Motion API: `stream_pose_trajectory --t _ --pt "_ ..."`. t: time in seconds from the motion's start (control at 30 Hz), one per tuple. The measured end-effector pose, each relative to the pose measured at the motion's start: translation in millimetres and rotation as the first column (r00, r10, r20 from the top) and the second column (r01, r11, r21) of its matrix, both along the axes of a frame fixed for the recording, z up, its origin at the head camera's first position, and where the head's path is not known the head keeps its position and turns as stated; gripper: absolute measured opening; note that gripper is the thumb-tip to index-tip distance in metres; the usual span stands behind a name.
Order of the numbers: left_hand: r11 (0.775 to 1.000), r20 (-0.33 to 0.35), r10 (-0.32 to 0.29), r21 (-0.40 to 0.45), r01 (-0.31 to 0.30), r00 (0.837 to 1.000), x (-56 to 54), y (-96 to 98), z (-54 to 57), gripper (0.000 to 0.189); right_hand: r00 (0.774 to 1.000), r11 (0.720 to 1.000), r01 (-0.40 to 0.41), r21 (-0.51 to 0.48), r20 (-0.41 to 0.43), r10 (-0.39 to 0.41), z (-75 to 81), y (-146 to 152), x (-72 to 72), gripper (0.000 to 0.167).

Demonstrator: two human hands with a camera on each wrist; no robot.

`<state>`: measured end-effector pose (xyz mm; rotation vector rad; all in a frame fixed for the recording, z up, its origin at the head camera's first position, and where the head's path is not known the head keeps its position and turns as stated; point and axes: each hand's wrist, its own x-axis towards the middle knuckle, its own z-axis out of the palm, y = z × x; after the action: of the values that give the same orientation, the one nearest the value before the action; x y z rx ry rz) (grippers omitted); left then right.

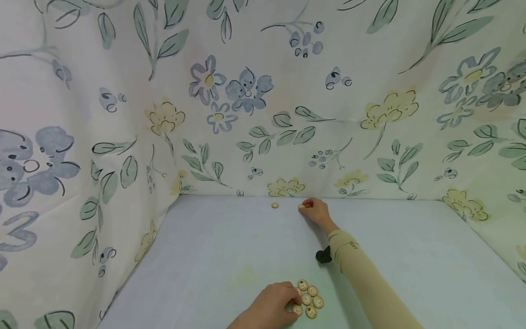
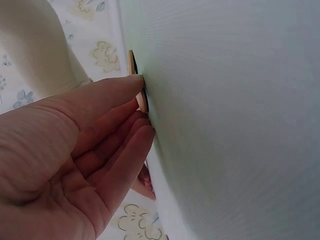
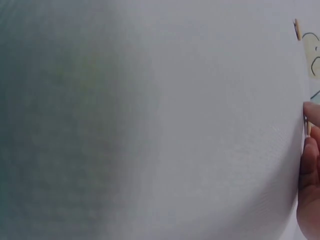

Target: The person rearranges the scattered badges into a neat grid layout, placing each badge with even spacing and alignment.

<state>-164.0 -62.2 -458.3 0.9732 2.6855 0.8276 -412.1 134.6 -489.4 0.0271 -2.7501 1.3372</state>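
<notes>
At the far side of the white table, my right hand (image 1: 316, 212) pinches a small round wooden disc (image 1: 302, 206) between thumb and fingers, low over the tabletop. The right wrist view shows the same hand (image 3: 311, 165) at its right edge, mostly cut off. A second pale disc (image 1: 275, 205) lies just left of it. Nearer to me, my left hand (image 1: 273, 304) grips a disc (image 1: 297, 310) at the left side of a cluster of several discs (image 1: 306, 299) with dark face-like marks. In the left wrist view, thumb and fingers hold a disc (image 2: 141, 100) edge-on against the table.
White tabletop (image 1: 222, 246) spreads around both hands. Floral cloth (image 1: 263, 151) hangs along the back and both sides of the table. A small black object (image 1: 323, 256) shows beside the right sleeve (image 1: 361, 274), which crosses the table's right half.
</notes>
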Motion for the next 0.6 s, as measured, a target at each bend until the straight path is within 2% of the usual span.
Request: stream_pose_trajectory --t 0.37,0.6 --pt "1.0 -0.007 -0.009 0.004 0.009 1.0 1.9 0.4 0.2 0.017 1.0 1.0 -0.006 0.004 0.01 0.006 2.0 4.6 4.3 0.029" --pt "1.0 -0.071 -0.01 0.014 0.011 0.997 1.5 -1.5 -3.4 0.017 1.0 0.998 0.004 -0.055 0.009 -0.004 4.1 9.9 13.4 0.034"
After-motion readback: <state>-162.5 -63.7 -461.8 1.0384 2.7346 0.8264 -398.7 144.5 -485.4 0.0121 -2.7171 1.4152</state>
